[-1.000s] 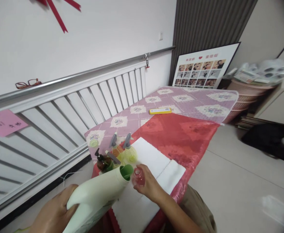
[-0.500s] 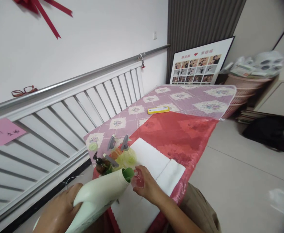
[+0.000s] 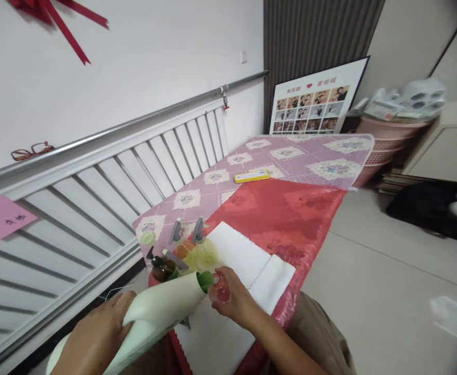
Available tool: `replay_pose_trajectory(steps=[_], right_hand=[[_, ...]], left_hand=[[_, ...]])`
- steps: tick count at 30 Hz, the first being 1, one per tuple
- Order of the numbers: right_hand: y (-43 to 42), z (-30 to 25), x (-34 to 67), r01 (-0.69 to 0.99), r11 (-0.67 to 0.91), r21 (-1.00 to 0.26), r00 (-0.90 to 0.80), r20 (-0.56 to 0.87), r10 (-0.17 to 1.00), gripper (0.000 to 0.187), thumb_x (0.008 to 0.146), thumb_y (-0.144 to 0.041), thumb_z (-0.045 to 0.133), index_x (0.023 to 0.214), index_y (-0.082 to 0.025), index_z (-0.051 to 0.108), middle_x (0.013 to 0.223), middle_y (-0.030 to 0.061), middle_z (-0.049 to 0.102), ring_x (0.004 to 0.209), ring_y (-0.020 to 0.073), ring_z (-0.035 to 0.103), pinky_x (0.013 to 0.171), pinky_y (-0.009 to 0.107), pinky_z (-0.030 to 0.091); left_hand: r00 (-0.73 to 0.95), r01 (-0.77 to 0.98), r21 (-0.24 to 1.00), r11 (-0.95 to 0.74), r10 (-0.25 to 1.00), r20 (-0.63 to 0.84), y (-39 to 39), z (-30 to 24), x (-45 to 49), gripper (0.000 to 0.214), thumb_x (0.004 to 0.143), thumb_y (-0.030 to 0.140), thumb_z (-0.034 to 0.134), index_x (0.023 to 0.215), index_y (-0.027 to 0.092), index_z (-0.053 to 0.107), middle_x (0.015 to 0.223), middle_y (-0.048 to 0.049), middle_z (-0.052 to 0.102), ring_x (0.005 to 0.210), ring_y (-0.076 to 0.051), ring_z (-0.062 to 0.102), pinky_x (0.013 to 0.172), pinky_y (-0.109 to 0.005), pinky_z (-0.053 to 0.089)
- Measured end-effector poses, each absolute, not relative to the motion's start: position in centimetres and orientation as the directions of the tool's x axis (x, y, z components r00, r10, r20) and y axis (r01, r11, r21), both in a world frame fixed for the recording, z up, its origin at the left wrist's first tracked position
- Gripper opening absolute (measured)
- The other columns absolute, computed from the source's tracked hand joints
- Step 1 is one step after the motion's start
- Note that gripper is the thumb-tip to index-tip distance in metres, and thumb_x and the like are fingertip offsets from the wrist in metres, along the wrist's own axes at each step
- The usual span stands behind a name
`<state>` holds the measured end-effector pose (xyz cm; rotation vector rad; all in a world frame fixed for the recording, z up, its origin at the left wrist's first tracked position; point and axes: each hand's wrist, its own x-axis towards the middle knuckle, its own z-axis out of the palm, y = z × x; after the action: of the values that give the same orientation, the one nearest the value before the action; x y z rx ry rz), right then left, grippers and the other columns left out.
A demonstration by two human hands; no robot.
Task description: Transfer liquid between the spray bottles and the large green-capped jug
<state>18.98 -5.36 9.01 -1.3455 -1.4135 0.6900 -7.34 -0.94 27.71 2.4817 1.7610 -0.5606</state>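
Note:
My left hand (image 3: 101, 328) is closed round the handle of a large pale green jug-like bottle (image 3: 161, 307). The bottle lies tilted, and its green spout (image 3: 205, 280) points to the right. In my right hand (image 3: 234, 297) is a small clear pinkish bottle (image 3: 219, 288), its mouth right at the spout. Whether liquid flows between them I cannot tell. Behind the spout stand a brown pump bottle (image 3: 161, 266) and yellowish spray bottles (image 3: 205, 250) with grey trigger heads. A folded white cloth (image 3: 259, 265) lies under my right hand.
A red plastic sheet (image 3: 283, 213) covers the near part of the table with its flowered purple cloth (image 3: 251, 156). A yellow-edged flat case (image 3: 251, 176) lies farther back. The white radiator (image 3: 134, 172) runs along the left, and a pink basket (image 3: 384, 135) stands beyond the right end.
My left hand and the large bottle have shifted slightly, the bottle's rear end showing more at the lower left. The spout stays at the small bottle's mouth. The whole view has shifted a little.

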Motion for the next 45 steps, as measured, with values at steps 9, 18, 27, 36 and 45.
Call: replay_pose_trajectory(steps=[9,18,27,36,45], right_hand=[[-5.4,9.3,19.0,0.373,0.192,-0.908,0.144,0.261,0.955,0.072,0.052,-0.01,0.072,0.119,-0.022,0.048,0.117,0.0079,0.056,0.11,0.028,0.054,0.096,0.042,0.045],[-5.2,9.0,19.0,0.371,0.21,-0.904,0.15,0.282,0.948,0.07,0.053,-0.011,0.072,0.117,-0.026,0.048,0.117,0.0078,0.056,0.109,0.0296,0.055,0.095,0.044,0.046],[-5.1,8.8,19.1,0.374,0.206,-0.904,0.14,0.275,0.951,0.071,0.052,-0.012,0.074,0.118,-0.022,0.048,0.116,0.008,0.056,0.109,0.0285,0.055,0.096,0.044,0.045],[-5.1,8.9,19.1,0.385,0.179,-0.905,0.123,0.243,0.962,0.07,0.053,-0.013,0.073,0.118,-0.021,0.047,0.117,0.0083,0.055,0.11,0.0278,0.054,0.095,0.041,0.045],[-5.1,9.0,19.1,0.382,0.168,-0.909,0.133,0.234,0.963,0.069,0.053,-0.013,0.072,0.117,-0.024,0.047,0.115,0.0063,0.056,0.109,0.0263,0.055,0.095,0.038,0.045]], left_hand=[[0.31,0.892,-0.237,-0.385,0.902,-0.301,-0.9,28.2,-6.7,0.026,0.082,0.021,0.036,0.099,0.025,0.055,0.102,-0.0053,0.065,0.096,-0.023,0.062,0.081,-0.037,0.042],[0.389,0.859,-0.254,-0.444,0.889,-0.241,-0.5,28.3,-7.3,0.024,0.081,0.02,0.037,0.098,0.027,0.053,0.095,-0.0025,0.064,0.089,-0.021,0.062,0.077,-0.034,0.041],[0.385,0.826,-0.329,-0.458,0.884,-0.266,-0.6,29.3,-6.5,0.025,0.082,0.018,0.039,0.1,0.026,0.055,0.095,-0.0037,0.064,0.089,-0.021,0.062,0.078,-0.034,0.043],[0.389,0.806,-0.351,-0.476,0.874,-0.291,-0.6,30.1,-6.0,0.025,0.082,0.017,0.04,0.099,0.024,0.057,0.096,-0.0049,0.063,0.09,-0.02,0.061,0.081,-0.034,0.043],[0.386,0.799,-0.363,-0.479,0.872,-0.3,-0.7,30.6,-5.5,0.027,0.082,0.016,0.04,0.101,0.024,0.057,0.096,-0.0058,0.062,0.09,-0.02,0.061,0.082,-0.035,0.044]])
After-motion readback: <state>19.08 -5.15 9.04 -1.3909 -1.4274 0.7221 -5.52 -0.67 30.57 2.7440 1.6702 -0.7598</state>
